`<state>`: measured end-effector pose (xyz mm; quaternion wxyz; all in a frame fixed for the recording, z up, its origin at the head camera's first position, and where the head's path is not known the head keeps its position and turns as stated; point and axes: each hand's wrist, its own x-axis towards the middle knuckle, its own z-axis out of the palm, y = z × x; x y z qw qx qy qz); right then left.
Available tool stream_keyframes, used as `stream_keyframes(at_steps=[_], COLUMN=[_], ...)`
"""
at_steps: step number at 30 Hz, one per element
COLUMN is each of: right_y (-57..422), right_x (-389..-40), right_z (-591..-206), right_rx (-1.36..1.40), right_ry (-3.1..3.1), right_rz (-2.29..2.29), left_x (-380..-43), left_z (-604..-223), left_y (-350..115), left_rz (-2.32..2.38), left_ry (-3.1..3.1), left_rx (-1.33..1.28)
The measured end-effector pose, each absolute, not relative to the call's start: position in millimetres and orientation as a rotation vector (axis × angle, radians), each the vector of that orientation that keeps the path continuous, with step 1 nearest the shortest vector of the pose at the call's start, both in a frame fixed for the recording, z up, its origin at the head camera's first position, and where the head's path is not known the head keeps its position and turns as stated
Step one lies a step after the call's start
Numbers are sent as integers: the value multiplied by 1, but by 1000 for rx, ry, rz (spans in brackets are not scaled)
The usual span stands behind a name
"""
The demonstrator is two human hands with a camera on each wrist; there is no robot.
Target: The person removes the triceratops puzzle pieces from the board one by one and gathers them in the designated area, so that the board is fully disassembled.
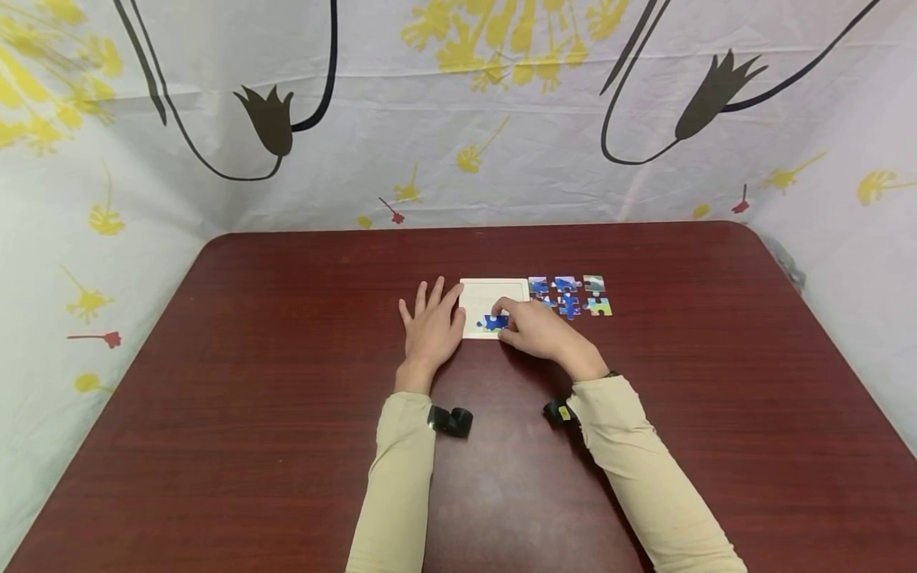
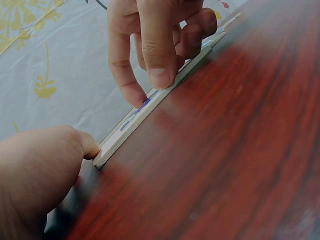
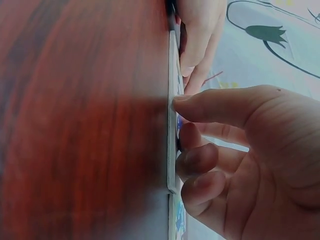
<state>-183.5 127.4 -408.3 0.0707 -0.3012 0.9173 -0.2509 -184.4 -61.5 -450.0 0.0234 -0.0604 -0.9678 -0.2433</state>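
Observation:
A shallow pale puzzle tray [image 1: 476, 296] lies on the table. Inside it, near the front edge, is a blue jigsaw piece [image 1: 490, 323] with some green. My right hand [image 1: 540, 330] reaches over the tray from the right, thumb and index finger at this piece and the other fingers curled. In the left wrist view the index fingertip touches blue on the piece [image 2: 145, 103]; the thumb is by the tray's near rim. My left hand [image 1: 431, 334] rests with spread fingers at the tray's left side, its thumb and index finger against the edge.
Several loose jigsaw pieces [image 1: 569, 305], blue, green and white, lie in rows just right of the tray. The dark red-brown table [image 1: 286, 358] runs back to a white patterned cloth [image 1: 358, 159]. Both wrists wear a black camera [image 1: 453, 422].

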Motion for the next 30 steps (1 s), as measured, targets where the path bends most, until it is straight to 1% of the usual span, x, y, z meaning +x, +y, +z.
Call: stream_keyframes(at_steps=[30], right_y=[127], right_x=[-183], right_z=[-412], right_rx=[-782], right_ry=[2730], right_rz=[-759], left_x=[-185], left_z=[-451], left_y=[-61], left_rz=[-754], left_ry=[-2992], left_rx=[-187])
